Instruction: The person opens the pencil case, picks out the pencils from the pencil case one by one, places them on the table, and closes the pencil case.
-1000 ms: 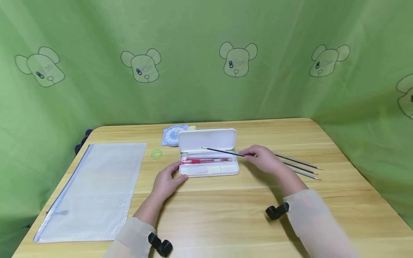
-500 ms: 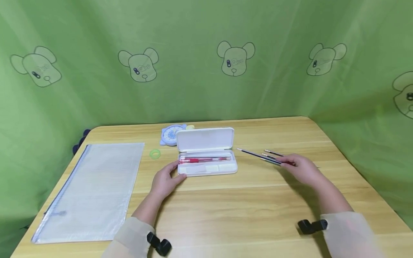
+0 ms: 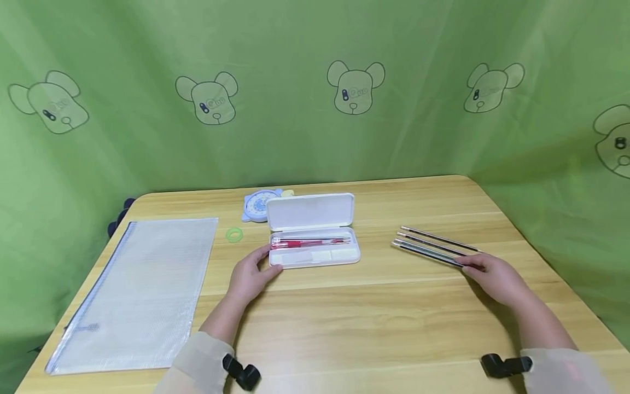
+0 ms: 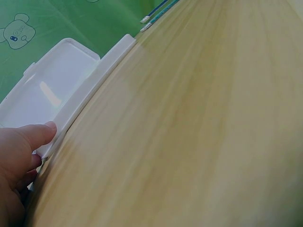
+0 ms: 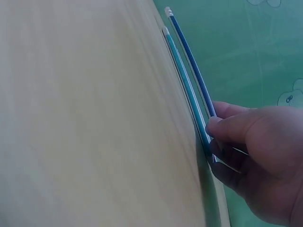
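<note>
An opened white pencil case (image 3: 348, 255) stands mid-table, its lid raised at the back. A red pen (image 3: 295, 244) and slim pencil-like items lie inside. My left hand (image 3: 248, 280) grips the case's left end, thumb at the front corner; in the left wrist view the thumb (image 4: 40, 135) rests on its edge. Farther right, my right hand (image 3: 498, 277) pinches a dark blue pencil (image 5: 190, 59) near one end. It is just above or beside a teal pencil (image 5: 187, 85); whether they touch I cannot tell. Two more dark pencils (image 3: 438, 238) lie behind, roughly parallel.
A clear zip pouch (image 3: 138, 290) lies flat on the left of the wooden table (image 3: 354, 339). A green ring (image 3: 234, 235) sits between pouch and case. Behind the case is a blue clock-like toy (image 3: 257, 206). Green curtain (image 3: 285, 142) surrounds the table.
My right hand has carried the dark blue pencil from over the case rightward and down to the other pencils. My left hand has stayed on the case.
</note>
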The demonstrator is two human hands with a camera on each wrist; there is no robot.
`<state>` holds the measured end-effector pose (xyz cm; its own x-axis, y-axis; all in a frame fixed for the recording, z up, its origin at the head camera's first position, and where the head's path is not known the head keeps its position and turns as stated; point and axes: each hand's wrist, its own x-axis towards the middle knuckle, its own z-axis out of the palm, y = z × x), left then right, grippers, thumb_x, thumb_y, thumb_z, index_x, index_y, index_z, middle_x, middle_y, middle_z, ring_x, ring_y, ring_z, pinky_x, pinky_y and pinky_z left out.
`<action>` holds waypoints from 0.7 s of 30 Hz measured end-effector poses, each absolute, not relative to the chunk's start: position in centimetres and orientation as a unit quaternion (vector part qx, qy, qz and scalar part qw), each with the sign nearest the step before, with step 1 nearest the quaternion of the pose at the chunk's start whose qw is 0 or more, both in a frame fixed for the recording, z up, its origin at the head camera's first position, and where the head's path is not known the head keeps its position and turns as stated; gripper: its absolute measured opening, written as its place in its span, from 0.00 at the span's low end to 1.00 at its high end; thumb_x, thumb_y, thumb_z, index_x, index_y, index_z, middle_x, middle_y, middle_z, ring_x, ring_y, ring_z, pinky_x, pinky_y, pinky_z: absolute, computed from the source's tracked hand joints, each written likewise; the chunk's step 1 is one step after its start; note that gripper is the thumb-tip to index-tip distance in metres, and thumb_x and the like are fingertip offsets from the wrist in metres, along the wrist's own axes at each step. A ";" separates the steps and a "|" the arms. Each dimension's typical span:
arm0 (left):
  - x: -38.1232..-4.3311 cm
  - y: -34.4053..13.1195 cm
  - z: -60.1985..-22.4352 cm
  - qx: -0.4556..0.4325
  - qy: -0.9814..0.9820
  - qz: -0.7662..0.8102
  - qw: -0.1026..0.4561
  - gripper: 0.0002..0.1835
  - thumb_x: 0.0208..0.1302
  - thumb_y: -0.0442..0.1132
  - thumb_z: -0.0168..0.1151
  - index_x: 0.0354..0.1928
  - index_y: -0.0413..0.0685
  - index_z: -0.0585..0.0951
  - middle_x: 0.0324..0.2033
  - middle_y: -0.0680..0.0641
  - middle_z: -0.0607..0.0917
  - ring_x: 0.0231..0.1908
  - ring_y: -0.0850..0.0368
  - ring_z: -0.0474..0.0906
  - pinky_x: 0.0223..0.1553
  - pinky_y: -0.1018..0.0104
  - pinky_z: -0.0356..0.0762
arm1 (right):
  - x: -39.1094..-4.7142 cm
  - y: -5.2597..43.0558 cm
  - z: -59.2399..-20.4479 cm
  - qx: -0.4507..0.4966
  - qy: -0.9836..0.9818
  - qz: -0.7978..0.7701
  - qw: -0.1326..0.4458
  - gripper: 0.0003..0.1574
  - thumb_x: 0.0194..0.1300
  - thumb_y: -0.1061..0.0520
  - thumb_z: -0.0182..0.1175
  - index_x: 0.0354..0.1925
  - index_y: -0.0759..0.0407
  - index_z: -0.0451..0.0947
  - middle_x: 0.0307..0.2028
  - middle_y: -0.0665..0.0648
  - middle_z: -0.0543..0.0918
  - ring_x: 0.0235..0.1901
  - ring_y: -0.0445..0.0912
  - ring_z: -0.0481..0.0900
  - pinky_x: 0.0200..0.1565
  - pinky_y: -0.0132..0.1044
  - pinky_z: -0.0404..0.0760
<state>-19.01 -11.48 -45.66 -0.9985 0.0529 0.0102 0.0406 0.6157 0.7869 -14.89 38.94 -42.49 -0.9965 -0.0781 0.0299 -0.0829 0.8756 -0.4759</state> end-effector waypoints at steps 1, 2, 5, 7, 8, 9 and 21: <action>-19.0 -11.5 -45.6 0.025 0.898 0.438 0.008 0.35 0.61 0.47 0.69 0.68 0.44 0.70 0.67 0.43 0.74 0.70 0.44 0.66 0.73 0.49 0.61 | -14.9 39.1 -42.5 0.041 -0.969 0.246 0.003 0.20 0.73 0.56 0.54 0.55 0.66 0.79 0.55 0.77 0.77 0.57 0.75 0.69 0.55 0.68 0.69; -19.0 -11.5 -45.6 0.026 0.899 0.437 0.007 0.35 0.61 0.47 0.68 0.68 0.44 0.70 0.66 0.42 0.74 0.70 0.43 0.66 0.73 0.48 0.61 | -14.9 39.2 -42.6 0.040 -0.969 0.243 0.002 0.20 0.73 0.56 0.54 0.55 0.66 0.79 0.55 0.77 0.76 0.58 0.75 0.69 0.55 0.68 0.69; -19.0 -11.5 -45.6 0.026 0.898 0.438 0.007 0.35 0.61 0.48 0.68 0.68 0.44 0.71 0.66 0.42 0.74 0.70 0.43 0.66 0.73 0.48 0.62 | -15.0 39.5 -42.7 0.034 -0.970 0.241 -0.005 0.19 0.73 0.57 0.53 0.55 0.67 0.78 0.56 0.78 0.76 0.58 0.76 0.68 0.55 0.69 0.69; -19.0 -11.5 -45.6 0.025 0.898 0.440 0.009 0.35 0.61 0.48 0.68 0.68 0.45 0.71 0.67 0.42 0.74 0.70 0.43 0.66 0.73 0.48 0.62 | -15.1 39.6 -42.8 0.029 -0.971 0.239 -0.011 0.20 0.73 0.56 0.53 0.55 0.66 0.78 0.56 0.78 0.76 0.58 0.76 0.68 0.55 0.69 0.69; -19.0 -11.5 -45.7 0.025 0.897 0.441 0.008 0.35 0.61 0.48 0.68 0.68 0.45 0.71 0.67 0.42 0.74 0.70 0.43 0.65 0.73 0.48 0.62 | -15.1 39.6 -42.8 0.027 -0.971 0.239 -0.014 0.20 0.73 0.56 0.53 0.55 0.66 0.79 0.56 0.78 0.76 0.58 0.76 0.68 0.55 0.69 0.69; -19.0 -11.5 -45.7 0.024 0.896 0.443 0.009 0.35 0.61 0.49 0.68 0.68 0.45 0.71 0.67 0.43 0.74 0.70 0.44 0.65 0.73 0.48 0.61 | -15.1 39.6 -42.9 0.024 -0.971 0.239 -0.017 0.20 0.73 0.55 0.53 0.55 0.66 0.79 0.56 0.78 0.76 0.58 0.76 0.68 0.55 0.69 0.69; -19.1 -11.5 -45.8 0.023 0.897 0.441 0.006 0.35 0.60 0.49 0.69 0.68 0.45 0.71 0.66 0.43 0.75 0.70 0.44 0.66 0.73 0.48 0.62 | -15.2 39.7 -43.2 0.020 -0.970 0.240 -0.018 0.19 0.71 0.55 0.56 0.53 0.66 0.80 0.55 0.77 0.77 0.57 0.75 0.70 0.55 0.68 0.70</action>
